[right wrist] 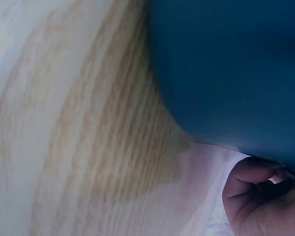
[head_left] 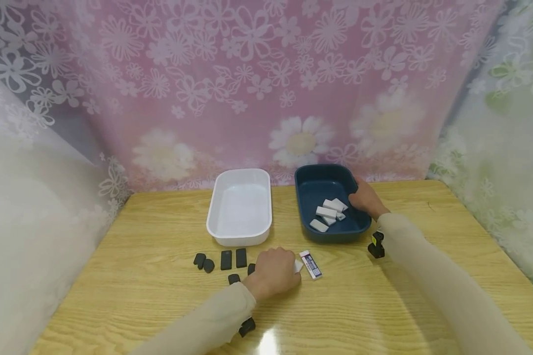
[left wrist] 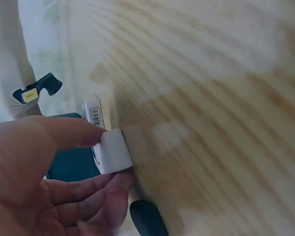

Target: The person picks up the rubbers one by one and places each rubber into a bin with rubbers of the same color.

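Low over the table, my left hand (head_left: 275,271) pinches a white eraser (left wrist: 114,151) between thumb and fingers. In the head view the hand covers most of that eraser, with only a white corner showing. Just to its right lies an eraser in a printed sleeve (head_left: 311,265). My right hand (head_left: 367,198) grips the right rim of a dark blue basin (head_left: 333,237), thumb over the inside edge. Several white erasers (head_left: 326,212) lie in a loose pile inside this basin.
A white basin (head_left: 240,240) stands left of the blue one. In front of it lie black rectangular pieces (head_left: 226,260) and rounded black pieces (head_left: 209,266), some beside my left hand. A flowered curtain (head_left: 257,98) hangs behind the wooden table (head_left: 160,236).
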Demonstrator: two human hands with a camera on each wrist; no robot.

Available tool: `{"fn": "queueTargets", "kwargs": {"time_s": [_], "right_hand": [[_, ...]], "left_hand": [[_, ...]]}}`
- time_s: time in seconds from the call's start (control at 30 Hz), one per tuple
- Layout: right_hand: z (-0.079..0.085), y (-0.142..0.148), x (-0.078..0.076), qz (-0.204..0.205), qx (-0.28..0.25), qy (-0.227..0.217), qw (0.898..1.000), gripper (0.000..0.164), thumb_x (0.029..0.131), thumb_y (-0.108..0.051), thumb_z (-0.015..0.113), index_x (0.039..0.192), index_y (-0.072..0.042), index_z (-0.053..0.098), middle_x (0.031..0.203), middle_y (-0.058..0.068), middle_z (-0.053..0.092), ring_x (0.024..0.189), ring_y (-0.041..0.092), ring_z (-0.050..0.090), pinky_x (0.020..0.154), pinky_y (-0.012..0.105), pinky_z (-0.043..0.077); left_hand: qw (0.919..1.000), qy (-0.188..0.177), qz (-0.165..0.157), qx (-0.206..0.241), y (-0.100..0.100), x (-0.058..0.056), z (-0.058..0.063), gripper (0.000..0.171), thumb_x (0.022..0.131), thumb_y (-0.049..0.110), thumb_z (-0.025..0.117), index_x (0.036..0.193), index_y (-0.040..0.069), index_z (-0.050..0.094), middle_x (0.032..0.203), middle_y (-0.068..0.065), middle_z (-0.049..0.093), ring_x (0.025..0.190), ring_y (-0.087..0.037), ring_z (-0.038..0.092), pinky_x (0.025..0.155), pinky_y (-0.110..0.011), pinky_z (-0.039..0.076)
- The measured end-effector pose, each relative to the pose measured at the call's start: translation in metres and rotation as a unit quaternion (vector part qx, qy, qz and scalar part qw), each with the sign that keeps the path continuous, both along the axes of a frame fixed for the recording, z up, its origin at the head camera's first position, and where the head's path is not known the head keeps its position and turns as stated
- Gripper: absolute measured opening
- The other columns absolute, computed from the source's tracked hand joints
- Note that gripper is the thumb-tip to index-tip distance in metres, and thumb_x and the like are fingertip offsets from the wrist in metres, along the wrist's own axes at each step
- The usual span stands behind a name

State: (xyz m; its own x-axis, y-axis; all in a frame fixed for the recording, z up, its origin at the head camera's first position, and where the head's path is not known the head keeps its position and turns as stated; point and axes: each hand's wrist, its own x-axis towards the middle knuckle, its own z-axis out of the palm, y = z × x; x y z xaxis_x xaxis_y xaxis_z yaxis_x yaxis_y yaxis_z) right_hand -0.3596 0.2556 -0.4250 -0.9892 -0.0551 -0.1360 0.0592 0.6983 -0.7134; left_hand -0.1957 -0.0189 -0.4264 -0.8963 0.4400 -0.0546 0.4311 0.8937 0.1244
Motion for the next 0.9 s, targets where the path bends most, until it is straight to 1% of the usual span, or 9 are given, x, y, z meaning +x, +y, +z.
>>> {"fn": "queueTargets", "kwargs": {"time_s": [0.1,0.17,0.33,0.43,0.53,0.6,0.67,0.73,0.9], "right_hand": [[-0.002,0.001,0.002,-0.003,0.001,-0.001,1.000,0.069,0.086,-0.002,0.039,0.148,0.008,0.010,0.144,0.035,0.027,0.129,0.050,0.030,0.099,0.060,0.033],[-0.002,0.002,0.003,-0.004,0.005,-0.004,1.000,0.068,0.087,-0.002,0.039,0.147,0.008,0.011,0.144,0.035,0.027,0.129,0.050,0.030,0.099,0.060,0.032],[-0.002,0.003,0.006,-0.013,0.010,0.000,1.000,0.067,0.087,-0.002,0.039,0.147,0.008,0.012,0.143,0.035,0.028,0.129,0.050,0.031,0.099,0.060,0.032],[-0.003,0.003,0.008,-0.017,0.009,-0.002,1.000,0.067,0.087,-0.001,0.039,0.148,0.007,0.012,0.143,0.034,0.028,0.129,0.049,0.032,0.098,0.060,0.034],[-0.003,0.001,0.010,-0.019,0.010,-0.002,1.000,0.067,0.087,-0.001,0.039,0.148,0.007,0.012,0.144,0.034,0.028,0.129,0.049,0.032,0.098,0.060,0.034],[-0.003,0.000,0.011,-0.020,0.011,0.002,1.000,0.067,0.087,-0.001,0.039,0.148,0.007,0.012,0.144,0.033,0.028,0.129,0.049,0.032,0.099,0.059,0.033],[-0.002,-0.001,0.012,-0.019,0.012,0.010,1.000,0.067,0.087,-0.001,0.039,0.147,0.007,0.013,0.144,0.033,0.028,0.129,0.049,0.032,0.099,0.059,0.033],[-0.002,-0.002,0.013,-0.020,0.011,0.015,1.000,0.066,0.086,-0.001,0.039,0.147,0.008,0.014,0.144,0.033,0.029,0.129,0.049,0.032,0.100,0.059,0.032],[-0.001,-0.005,0.016,-0.026,0.003,0.018,1.000,0.066,0.086,-0.001,0.039,0.147,0.007,0.016,0.144,0.032,0.030,0.128,0.048,0.033,0.099,0.059,0.033]], "left_hand": [[0.9999,0.009,0.005,0.011,-0.002,0.001,0.002,0.031,0.083,0.033,0.067,0.063,0.016,0.051,0.057,0.004,0.046,0.050,-0.012,0.043,0.041,-0.029,0.034],[0.9995,0.016,0.011,0.024,-0.005,-0.002,0.008,0.031,0.084,0.032,0.066,0.062,0.015,0.052,0.056,0.004,0.045,0.048,-0.011,0.042,0.040,-0.028,0.034],[0.9975,0.053,0.021,0.041,-0.009,-0.013,0.037,0.030,0.086,0.032,0.067,0.067,0.011,0.056,0.055,0.002,0.048,0.046,-0.013,0.045,0.039,-0.030,0.036],[0.9952,0.087,0.002,0.044,-0.010,-0.021,0.052,0.026,0.086,0.029,0.068,0.071,0.009,0.060,0.058,0.000,0.052,0.047,-0.014,0.050,0.039,-0.031,0.039],[0.9898,0.135,-0.026,0.039,-0.007,-0.029,0.063,0.022,0.087,0.026,0.068,0.075,0.008,0.063,0.062,-0.002,0.056,0.051,-0.017,0.055,0.041,-0.031,0.043],[0.9868,0.154,-0.039,0.033,-0.002,-0.037,0.070,0.020,0.087,0.025,0.068,0.080,0.007,0.065,0.067,-0.004,0.059,0.055,-0.019,0.059,0.043,-0.032,0.045],[0.9861,0.156,-0.047,0.029,0.004,-0.046,0.075,0.019,0.089,0.025,0.067,0.084,0.006,0.065,0.072,-0.005,0.061,0.061,-0.020,0.061,0.046,-0.033,0.048],[0.9874,0.142,-0.060,0.036,0.011,-0.055,0.077,0.018,0.091,0.024,0.065,0.088,0.006,0.065,0.077,-0.005,0.061,0.065,-0.019,0.061,0.051,-0.032,0.049],[0.9887,0.101,-0.101,0.048,0.028,-0.078,0.073,0.016,0.095,0.025,0.061,0.096,0.010,0.063,0.086,-0.001,0.058,0.074,-0.015,0.057,0.064,-0.028,0.049]]}}
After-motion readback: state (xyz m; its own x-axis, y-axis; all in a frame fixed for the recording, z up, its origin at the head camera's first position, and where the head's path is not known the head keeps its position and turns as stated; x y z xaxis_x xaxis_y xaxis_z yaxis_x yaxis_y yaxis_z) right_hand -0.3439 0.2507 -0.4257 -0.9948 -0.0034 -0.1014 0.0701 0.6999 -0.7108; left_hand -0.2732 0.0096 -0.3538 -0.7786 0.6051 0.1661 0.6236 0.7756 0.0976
